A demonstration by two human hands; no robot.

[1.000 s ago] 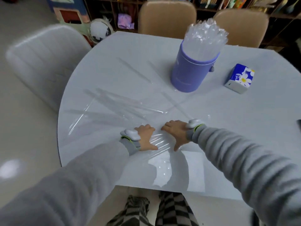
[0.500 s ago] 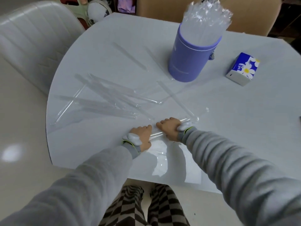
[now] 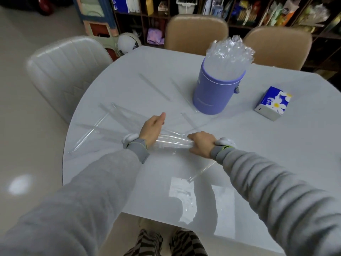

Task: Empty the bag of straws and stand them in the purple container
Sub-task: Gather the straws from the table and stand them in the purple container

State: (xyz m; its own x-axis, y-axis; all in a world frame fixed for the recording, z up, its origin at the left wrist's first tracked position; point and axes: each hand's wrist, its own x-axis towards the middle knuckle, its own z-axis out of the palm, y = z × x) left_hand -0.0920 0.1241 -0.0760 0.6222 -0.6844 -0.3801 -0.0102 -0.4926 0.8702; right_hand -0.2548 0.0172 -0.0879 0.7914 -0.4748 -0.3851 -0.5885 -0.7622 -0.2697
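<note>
At the 9 o'clock side of the round pale grey table (image 3: 258, 154), several loose clear plastic-wrapped straws (image 3: 103, 124) are lying flat and fanned out. The left hand (image 3: 152, 130) is reaching toward 12 o'clock with its fingers extended and relaxed; its palm side is touching the left end of a clear bundle of wrapped straws (image 3: 174, 142). The bundle is lying level between the two hands, near the 6 o'clock edge. The right hand (image 3: 202, 144) is gripping the bundle's right end, fingers curled round it. At 1 o'clock, the purple cylindrical container (image 3: 215, 93) is standing upright, packed with upright wrapped straws (image 3: 229, 54). At 3 o'clock of the container, well apart, a blue tissue pack with daisy print (image 3: 273, 103) is resting.
</note>
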